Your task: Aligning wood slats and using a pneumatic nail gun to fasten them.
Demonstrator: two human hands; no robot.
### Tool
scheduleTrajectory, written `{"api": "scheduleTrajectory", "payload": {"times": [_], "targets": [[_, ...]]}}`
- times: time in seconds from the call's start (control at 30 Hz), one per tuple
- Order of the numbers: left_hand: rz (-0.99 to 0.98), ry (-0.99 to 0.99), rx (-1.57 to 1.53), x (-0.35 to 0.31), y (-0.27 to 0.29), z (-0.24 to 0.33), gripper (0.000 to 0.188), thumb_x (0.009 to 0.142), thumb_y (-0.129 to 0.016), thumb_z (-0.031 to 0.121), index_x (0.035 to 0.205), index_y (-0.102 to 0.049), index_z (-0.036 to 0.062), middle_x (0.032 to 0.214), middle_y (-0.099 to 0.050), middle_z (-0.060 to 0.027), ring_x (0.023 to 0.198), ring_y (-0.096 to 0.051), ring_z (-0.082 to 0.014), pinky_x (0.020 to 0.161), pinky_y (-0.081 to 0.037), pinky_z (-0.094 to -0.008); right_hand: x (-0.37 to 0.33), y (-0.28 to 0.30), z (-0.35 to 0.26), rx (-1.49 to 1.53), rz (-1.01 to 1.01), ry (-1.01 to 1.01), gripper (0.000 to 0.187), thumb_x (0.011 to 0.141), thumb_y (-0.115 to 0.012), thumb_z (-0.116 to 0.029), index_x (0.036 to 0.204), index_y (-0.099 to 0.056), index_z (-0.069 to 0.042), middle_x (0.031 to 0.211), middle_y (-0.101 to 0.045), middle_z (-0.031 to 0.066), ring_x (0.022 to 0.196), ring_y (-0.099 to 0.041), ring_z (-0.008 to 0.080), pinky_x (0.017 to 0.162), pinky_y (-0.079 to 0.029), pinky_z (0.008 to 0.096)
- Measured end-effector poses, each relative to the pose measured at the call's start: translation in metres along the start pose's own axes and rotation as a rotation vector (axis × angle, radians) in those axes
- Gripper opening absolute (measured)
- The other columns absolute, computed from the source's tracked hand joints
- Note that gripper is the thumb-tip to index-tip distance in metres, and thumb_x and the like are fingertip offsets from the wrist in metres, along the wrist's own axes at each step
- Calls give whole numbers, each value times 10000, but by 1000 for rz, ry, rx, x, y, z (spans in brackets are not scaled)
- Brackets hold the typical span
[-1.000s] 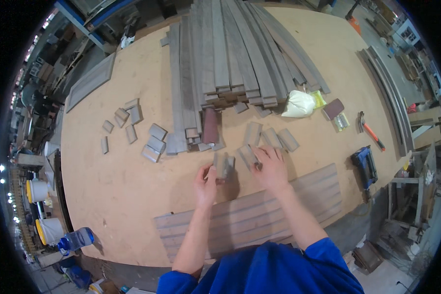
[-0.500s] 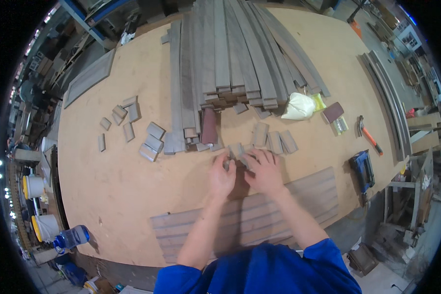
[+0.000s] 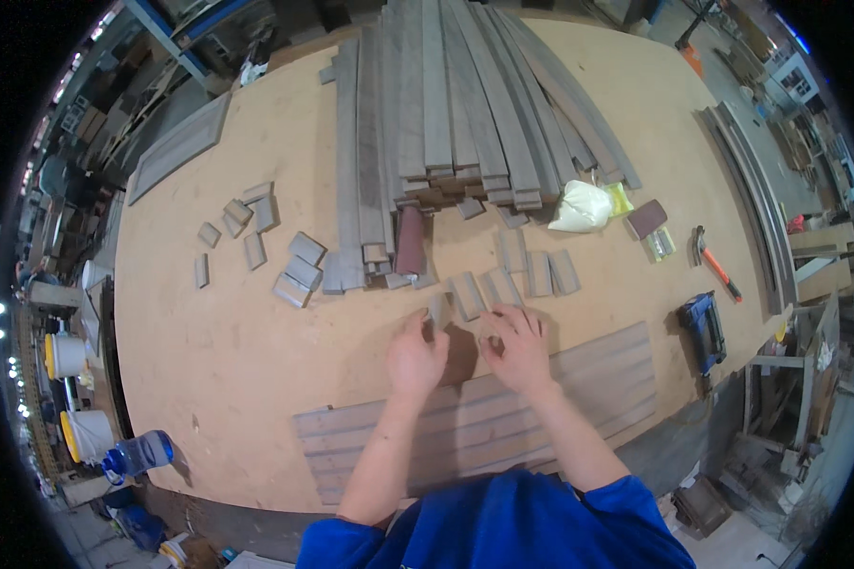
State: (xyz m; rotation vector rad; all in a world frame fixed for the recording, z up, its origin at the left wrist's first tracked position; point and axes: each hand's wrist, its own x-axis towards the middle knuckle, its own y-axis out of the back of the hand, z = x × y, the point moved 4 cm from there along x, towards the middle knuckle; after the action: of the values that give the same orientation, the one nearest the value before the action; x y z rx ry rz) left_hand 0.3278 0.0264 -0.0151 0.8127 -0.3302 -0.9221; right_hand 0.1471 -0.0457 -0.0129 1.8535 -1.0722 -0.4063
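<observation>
My left hand point(image 3: 417, 360) has its fingers curled around the lower end of a small grey wood block point(image 3: 436, 306), which stands out past the fingertips. My right hand point(image 3: 519, 349) is bent over the table with its fingers apart. Its fingertips lie at the near end of another block point(image 3: 500, 284); whether they press on it I cannot tell. Between the hands, a little farther off, rests a third block point(image 3: 466, 295). Below both wrists lies a wide grey panel point(image 3: 465, 427) with lengthwise stripes.
Long grey wood strips point(image 3: 436, 95) are stacked at the far middle, a maroon roll point(image 3: 410, 242) at their near end. More blocks point(image 3: 304, 261) lie left. On the right are a white bag point(image 3: 580, 207), a hammer point(image 3: 716, 266) and a blue nail gun point(image 3: 702, 332).
Both hands have drawn back toward me, the left one also leftward. The blocks ahead of them now show more fully, and the ones by the right hand have spread apart.
</observation>
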Motion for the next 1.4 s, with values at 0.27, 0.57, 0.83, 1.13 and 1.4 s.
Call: {"api": "scheduleTrajectory", "payload": {"times": [0.27,0.57,0.83,1.13,1.4], "targets": [[-11,-31,-67,7,2,-15,384,906,-737,225,1226,-667,25,976,-658,-157,795,-685,-323,725,-558,-404,3,-5,-13,41,-25,5,452,861,-730,-205,1305,-654,-172,1327,-581,30,1261,-512,267,1005,-402,469],[-8,-117,126,-3,-7,-12,550,820,-798,312,1323,-627,168,1179,-618,-111,1092,-638,-323,822,-572,-452,41,-25,-22,-75,-10,158,436,863,-717,-179,1294,-659,-147,1279,-613,29,1205,-533,271,1008,-400,478],[-33,-67,124,-1,-1,-8,562,795,-815,254,1311,-641,115,1152,-612,-114,1067,-636,-320,873,-553,-438,65,-40,-20,-53,-20,108,296,851,-741,-224,1145,-758,-190,1133,-636,2,1132,-531,265,952,-398,459],[-245,186,-56,14,-7,-26,529,818,-819,282,1272,-635,84,1035,-675,-120,1033,-649,-318,862,-545,-435,51,-43,-27,0,21,118,376,851,-752,-236,1225,-720,-217,1261,-609,0,1186,-520,256,990,-379,459],[97,-173,200,-16,-5,11,476,803,-821,259,1191,-628,64,1090,-642,-159,1006,-637,-360,856,-533,-452,-13,-14,-21,175,84,-191,486,864,-746,-248,1332,-643,-167,1279,-601,60,1185,-537,302,1010,-404,474]]}}
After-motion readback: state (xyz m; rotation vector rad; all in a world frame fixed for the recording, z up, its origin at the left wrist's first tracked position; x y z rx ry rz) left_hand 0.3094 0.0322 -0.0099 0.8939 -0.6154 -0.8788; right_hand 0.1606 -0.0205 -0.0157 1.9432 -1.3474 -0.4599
